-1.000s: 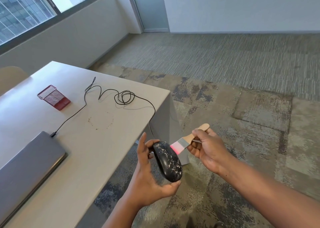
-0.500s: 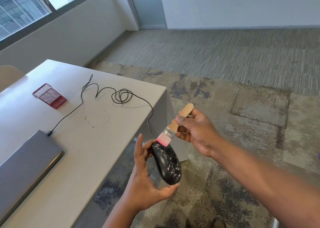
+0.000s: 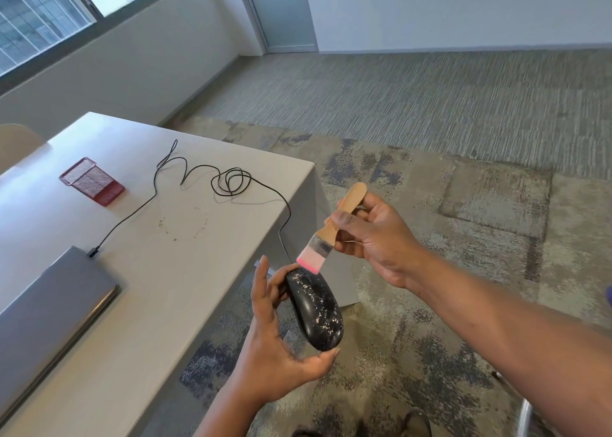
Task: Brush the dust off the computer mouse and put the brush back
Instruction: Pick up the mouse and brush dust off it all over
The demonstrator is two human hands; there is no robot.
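A black computer mouse (image 3: 316, 309) speckled with pale dust is held off the table's right edge over the carpet. My left hand (image 3: 275, 344) grips it from the left and below, thumb at its rear end. My right hand (image 3: 371, 237) pinches the wooden handle of a small brush (image 3: 331, 234), whose pink bristles touch the front end of the mouse. The mouse's black cable (image 3: 228, 181) runs up onto the table in loops.
A white table (image 3: 159, 271) fills the left. On it lie a closed grey laptop (image 3: 43, 307), with the cable plugged in, and a red mesh holder (image 3: 92, 181) on its side. Some crumbs dot the tabletop. Patterned carpet lies to the right.
My right hand swung the brush from lying level beside the mouse to standing more upright, bristles now down on the mouse's front end. The left hand keeps holding the mouse.
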